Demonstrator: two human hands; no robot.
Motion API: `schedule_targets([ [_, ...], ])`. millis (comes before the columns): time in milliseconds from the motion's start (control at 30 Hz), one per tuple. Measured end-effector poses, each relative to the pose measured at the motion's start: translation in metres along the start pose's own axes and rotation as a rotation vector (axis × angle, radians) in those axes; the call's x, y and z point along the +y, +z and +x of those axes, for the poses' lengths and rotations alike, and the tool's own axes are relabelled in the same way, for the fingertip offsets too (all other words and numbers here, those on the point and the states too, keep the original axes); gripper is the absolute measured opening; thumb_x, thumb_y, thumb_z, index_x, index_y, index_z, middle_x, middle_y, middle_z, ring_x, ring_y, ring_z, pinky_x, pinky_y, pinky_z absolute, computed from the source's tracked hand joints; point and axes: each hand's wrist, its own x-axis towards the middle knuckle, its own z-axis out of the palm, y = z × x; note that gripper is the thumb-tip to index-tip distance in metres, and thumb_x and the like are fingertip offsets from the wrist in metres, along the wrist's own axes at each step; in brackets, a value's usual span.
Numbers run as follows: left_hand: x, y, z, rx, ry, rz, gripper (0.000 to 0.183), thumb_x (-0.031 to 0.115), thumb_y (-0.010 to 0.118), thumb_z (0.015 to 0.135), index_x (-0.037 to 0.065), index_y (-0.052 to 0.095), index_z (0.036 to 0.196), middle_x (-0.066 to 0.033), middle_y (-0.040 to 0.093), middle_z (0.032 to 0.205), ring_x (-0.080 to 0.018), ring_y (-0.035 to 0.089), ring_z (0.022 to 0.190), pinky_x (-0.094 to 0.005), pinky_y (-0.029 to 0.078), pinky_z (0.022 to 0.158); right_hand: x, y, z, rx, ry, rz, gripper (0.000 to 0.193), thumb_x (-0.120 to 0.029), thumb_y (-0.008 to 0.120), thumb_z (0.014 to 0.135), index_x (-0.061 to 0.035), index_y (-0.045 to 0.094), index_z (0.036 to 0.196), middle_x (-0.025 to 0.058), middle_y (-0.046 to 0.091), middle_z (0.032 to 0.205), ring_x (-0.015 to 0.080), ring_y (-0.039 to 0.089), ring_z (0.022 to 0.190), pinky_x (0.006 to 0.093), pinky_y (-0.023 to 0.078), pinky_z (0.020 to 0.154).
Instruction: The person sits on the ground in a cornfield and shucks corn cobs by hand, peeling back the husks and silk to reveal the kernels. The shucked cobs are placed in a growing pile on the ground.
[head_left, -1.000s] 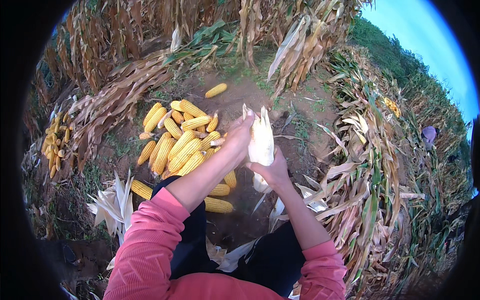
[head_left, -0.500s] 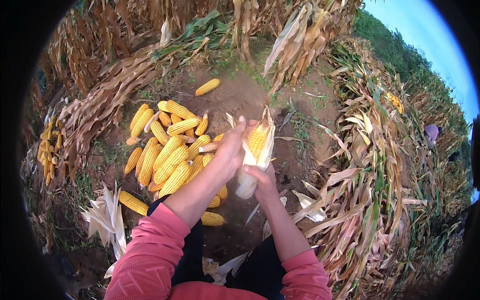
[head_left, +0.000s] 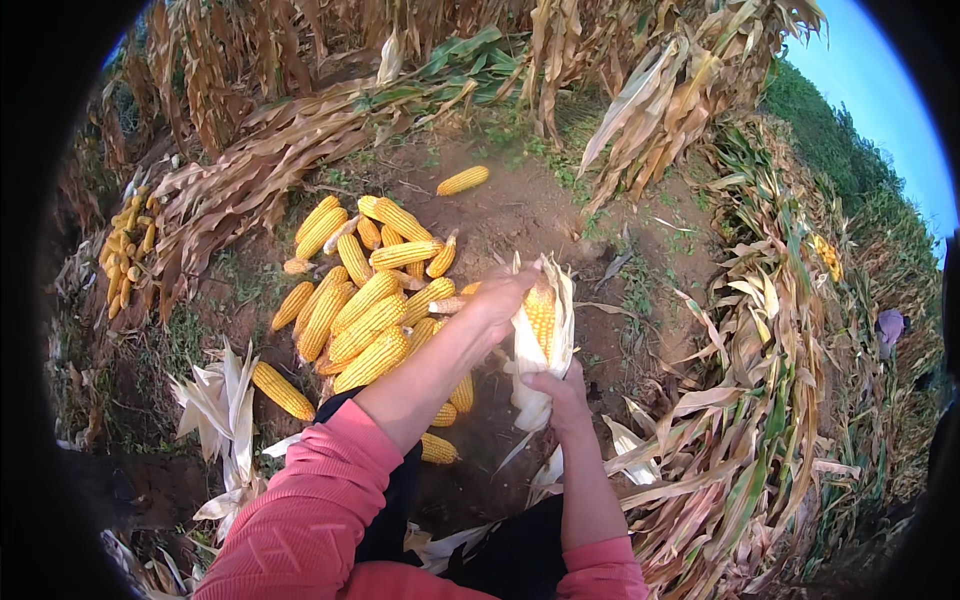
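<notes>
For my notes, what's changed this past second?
The husk around the held ear, mostly closed a second ago, is open, baring kernels, and the ear sits lower in view. The left hand still grips near its tip, the right hand its lower end. The heaped ears look unchanged.

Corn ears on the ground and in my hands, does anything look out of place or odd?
One yellow ear lies alone on the soil beyond the heap, and another ear lies near the pale husks at left; most others there are bunched together. Nothing odd stands out on the part-husked ear in the right hand.
</notes>
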Motion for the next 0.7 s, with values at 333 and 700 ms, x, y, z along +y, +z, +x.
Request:
schedule_targets([
  [333,-0.010,-0.021,0.002,-0.528,-0.048,-0.176,0.024,0.020,0.046,0.095,-0.002,0.056,0.095,-0.0165,0.063,0.093,-0.0310,0.064,0.089,-0.0411,0.052,0.083,0.001,0.005,-0.012,-0.043,-0.008,0.219,0.074,-0.012,0.062,0.051,0.0027,0.049,0.122,0.0107,0.059,0.104,0.0237,0.060,0.091,0.0342,0.047,0.084],
  [700,-0.003,-0.020,-0.007,-0.408,-0.196,-0.176,0.009,0.010,0.053,0.091,0.002,0.052,0.087,-0.0135,0.059,0.080,-0.0302,0.064,0.078,-0.0418,0.056,0.071,-0.026,0.017,-0.026,-0.092,-0.125,-0.234,0.062,-0.018,0.066,0.049,0.0045,0.060,0.107,0.0073,0.064,0.093,0.0178,0.062,0.082,0.0289,0.047,0.077],
])
